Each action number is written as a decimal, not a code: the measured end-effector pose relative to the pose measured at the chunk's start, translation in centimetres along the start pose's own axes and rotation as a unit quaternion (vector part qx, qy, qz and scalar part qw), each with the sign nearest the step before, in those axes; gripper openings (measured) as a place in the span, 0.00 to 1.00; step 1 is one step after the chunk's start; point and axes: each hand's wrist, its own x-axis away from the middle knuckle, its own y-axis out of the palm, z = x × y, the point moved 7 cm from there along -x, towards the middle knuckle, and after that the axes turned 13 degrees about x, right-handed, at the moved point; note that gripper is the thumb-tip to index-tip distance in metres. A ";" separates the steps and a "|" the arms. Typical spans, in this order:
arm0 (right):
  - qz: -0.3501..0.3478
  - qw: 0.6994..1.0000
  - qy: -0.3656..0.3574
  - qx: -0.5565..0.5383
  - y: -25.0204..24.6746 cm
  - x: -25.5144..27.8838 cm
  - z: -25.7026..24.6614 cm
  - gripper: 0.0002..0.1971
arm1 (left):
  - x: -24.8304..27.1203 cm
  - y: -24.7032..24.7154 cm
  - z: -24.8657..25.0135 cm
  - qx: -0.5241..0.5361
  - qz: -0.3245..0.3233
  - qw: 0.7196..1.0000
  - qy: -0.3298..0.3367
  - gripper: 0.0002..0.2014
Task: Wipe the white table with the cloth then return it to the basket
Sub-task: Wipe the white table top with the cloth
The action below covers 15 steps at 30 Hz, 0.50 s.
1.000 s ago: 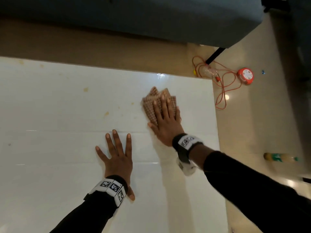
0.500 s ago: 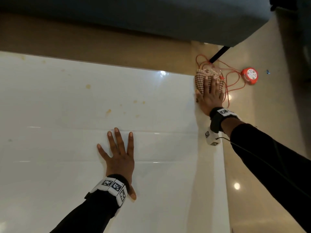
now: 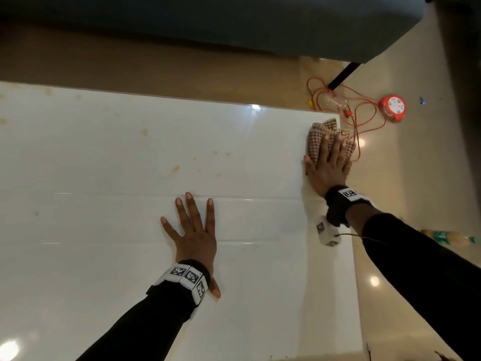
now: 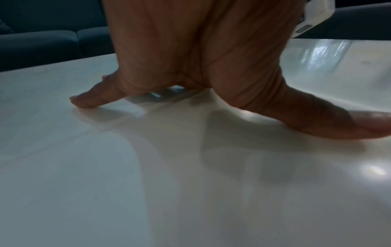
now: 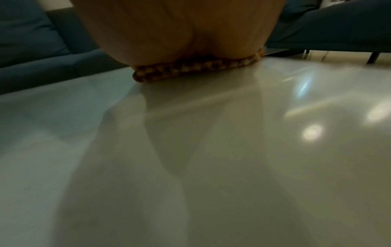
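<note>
Right hand (image 3: 328, 169) flat, fingers straight, grip released, pressing checked cloth (image 3: 321, 138) onto white counter (image 3: 104, 230) at far right corner. Cloth bunched under fingers, part of it at counter's right edge. Right wrist view: cloth edge (image 5: 196, 69) squeezed between palm and counter. Left hand (image 3: 195, 237) flat, fingers spread, grip released, palm down mid-counter, well apart from cloth. Yellowish stains (image 3: 176, 168) on counter between hands, further back. Orange cable (image 3: 359, 118) and round orange reel (image 3: 392, 108) on floor beyond corner. Dark sofa (image 3: 234, 22) behind.
</note>
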 end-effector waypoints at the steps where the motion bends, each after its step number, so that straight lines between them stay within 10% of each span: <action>1: 0.007 1.000 0.003 -0.002 -0.2 -0.1 -1.3 0.45 | 0.0 -0.1 0.0 0.000 0.000 1.000 -0.002 1.00; 9: 0.022 0.968 -0.237 0.076 3.5 10.8 -9.1 0.40 | 0.1 0.0 -0.3 0.019 0.000 1.000 -0.001 1.00; 15: 0.021 0.999 0.034 -0.009 2.9 8.4 -6.5 0.45 | 0.2 -0.1 -0.6 0.048 0.006 0.999 0.020 0.97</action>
